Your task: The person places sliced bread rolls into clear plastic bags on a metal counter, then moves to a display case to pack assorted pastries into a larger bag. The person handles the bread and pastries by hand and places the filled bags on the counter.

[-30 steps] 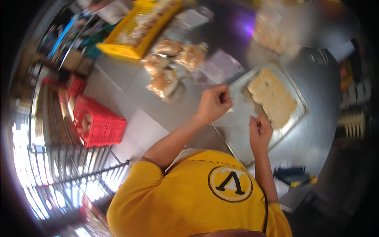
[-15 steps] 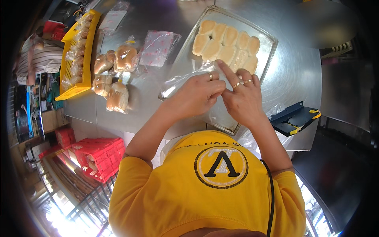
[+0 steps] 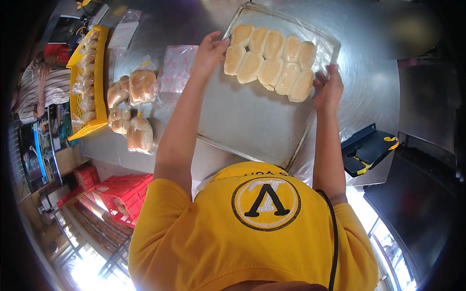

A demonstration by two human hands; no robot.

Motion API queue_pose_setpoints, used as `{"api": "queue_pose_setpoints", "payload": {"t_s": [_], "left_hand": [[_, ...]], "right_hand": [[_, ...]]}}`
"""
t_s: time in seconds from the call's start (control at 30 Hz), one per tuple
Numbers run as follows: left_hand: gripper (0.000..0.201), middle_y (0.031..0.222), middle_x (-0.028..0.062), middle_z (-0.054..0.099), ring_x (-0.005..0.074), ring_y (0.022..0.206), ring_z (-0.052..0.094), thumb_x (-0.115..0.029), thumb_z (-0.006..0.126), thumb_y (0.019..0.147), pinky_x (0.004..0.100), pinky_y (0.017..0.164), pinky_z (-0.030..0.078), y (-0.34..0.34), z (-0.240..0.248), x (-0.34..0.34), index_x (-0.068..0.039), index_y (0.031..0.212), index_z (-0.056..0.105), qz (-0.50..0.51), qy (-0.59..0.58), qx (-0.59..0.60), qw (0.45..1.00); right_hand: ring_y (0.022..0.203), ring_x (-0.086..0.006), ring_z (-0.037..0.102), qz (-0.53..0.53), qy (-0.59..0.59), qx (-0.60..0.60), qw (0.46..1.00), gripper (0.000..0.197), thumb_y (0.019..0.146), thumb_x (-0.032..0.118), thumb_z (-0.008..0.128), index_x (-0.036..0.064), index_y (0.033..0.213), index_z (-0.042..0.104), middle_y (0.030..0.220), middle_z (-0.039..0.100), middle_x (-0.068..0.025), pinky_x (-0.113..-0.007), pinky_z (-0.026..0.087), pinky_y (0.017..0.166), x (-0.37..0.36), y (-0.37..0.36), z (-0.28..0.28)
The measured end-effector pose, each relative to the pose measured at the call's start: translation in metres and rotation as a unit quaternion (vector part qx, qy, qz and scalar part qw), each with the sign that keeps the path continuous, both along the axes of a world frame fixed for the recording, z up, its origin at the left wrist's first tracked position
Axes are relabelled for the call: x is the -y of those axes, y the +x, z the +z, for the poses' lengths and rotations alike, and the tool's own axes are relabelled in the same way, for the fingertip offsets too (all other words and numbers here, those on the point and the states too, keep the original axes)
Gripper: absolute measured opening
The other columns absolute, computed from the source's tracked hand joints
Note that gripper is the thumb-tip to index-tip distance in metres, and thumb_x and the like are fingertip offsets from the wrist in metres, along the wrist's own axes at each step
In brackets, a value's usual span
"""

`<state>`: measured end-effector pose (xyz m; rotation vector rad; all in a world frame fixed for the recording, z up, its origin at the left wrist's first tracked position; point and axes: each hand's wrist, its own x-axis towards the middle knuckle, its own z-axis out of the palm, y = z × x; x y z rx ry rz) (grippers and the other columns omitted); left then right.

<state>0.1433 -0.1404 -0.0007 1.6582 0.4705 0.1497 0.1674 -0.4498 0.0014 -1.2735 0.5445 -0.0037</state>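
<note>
A joined slab of pale golden buns (image 3: 272, 72), in two rows, lies at the far end of a worn metal baking tray (image 3: 252, 128). My left hand (image 3: 211, 56) is at the slab's left side, by the tray's edge, fingers stretched and thumb apart. On the opposite side, my right hand (image 3: 330, 89) is beside the rightmost buns, its fingers apart and slightly bent. Both arms reach forward across the tray. Nothing can be made out in either hand. Whether the fingertips touch the buns or the tray rim is unclear.
Bagged bread loaves (image 3: 141, 133) stand at left by flat plastic bags (image 3: 175, 70). Beyond them is a yellow crate (image 3: 100, 89) of bagged bread. A dark bracket-like holder (image 3: 366, 150) lies at right. Red crates (image 3: 127, 194) stand lower left. Another person's striped sleeve (image 3: 46, 87) shows far left.
My hands were together over the tray with a clear plastic bag. They have moved apart and forward to either side of the buns. The bag no longer shows clearly.
</note>
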Motion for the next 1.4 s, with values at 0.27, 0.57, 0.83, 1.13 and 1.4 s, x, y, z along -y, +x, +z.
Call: {"api": "queue_pose_setpoints", "payload": {"t_s": [0.27,0.57,0.83,1.13,1.4], "left_hand": [[0.063,0.116,0.0175,0.06,0.0226,0.103,0.063,-0.021,0.074,0.082,0.0375,0.09,0.053,0.001,0.017,0.017,0.007,0.129,0.042,-0.121,-0.221,-0.096,0.963],[0.084,0.122,0.0202,0.057,0.0329,0.11,0.059,-0.031,0.077,0.071,0.0435,0.093,0.047,-0.086,0.081,0.068,-0.001,0.137,0.034,-0.193,0.269,-0.143,0.933],[0.075,0.123,0.0218,0.056,0.0381,0.112,0.056,-0.02,0.063,0.076,0.0459,0.095,0.045,-0.123,0.058,0.075,-0.002,0.141,0.029,-0.103,0.291,-0.025,0.951],[0.058,0.125,0.022,0.056,0.0338,0.106,0.061,-0.014,0.053,0.078,0.0438,0.093,0.051,-0.15,0.03,0.035,0.002,0.133,0.044,-0.046,-0.654,0.089,0.749],[0.044,0.107,0.0194,0.065,0.032,0.093,0.066,-0.017,0.057,0.08,0.0405,0.085,0.055,-0.12,-0.017,0.047,0.003,0.12,0.056,-0.012,-0.649,0.171,0.741]], "right_hand": [[0.111,-0.0235,0.058,0.226,0.214,-0.047,0.949,0.045,0.093,0.026,0.059,-0.004,0.125,0.051,0.12,0.058,-0.0137,-0.036,0.048,0.094,-0.007,-0.01,0.0],[0.101,-0.0211,0.061,0.334,0.179,-0.005,0.926,0.052,0.082,0.018,0.072,-0.0033,0.124,0.05,0.114,0.06,-0.0122,-0.032,0.051,0.085,-0.048,-0.063,0.039],[0.103,-0.0243,0.062,0.315,0.163,0.017,0.935,0.048,0.082,0.011,0.07,-0.0037,0.123,0.051,0.111,0.061,-0.0148,-0.035,0.052,0.089,-0.048,-0.074,0.045],[0.118,-0.0356,0.055,0.298,0.592,-0.135,0.737,0.05,0.09,0.024,0.057,0.0008,0.133,0.048,0.131,0.054,-0.0198,-0.048,0.042,0.103,-0.026,-0.087,-0.006],[0.117,-0.0358,0.054,0.241,0.63,-0.093,0.732,0.05,0.091,0.026,0.058,0.0021,0.133,0.047,0.129,0.055,-0.0191,-0.048,0.043,0.103,-0.058,-0.091,-0.001]]}}
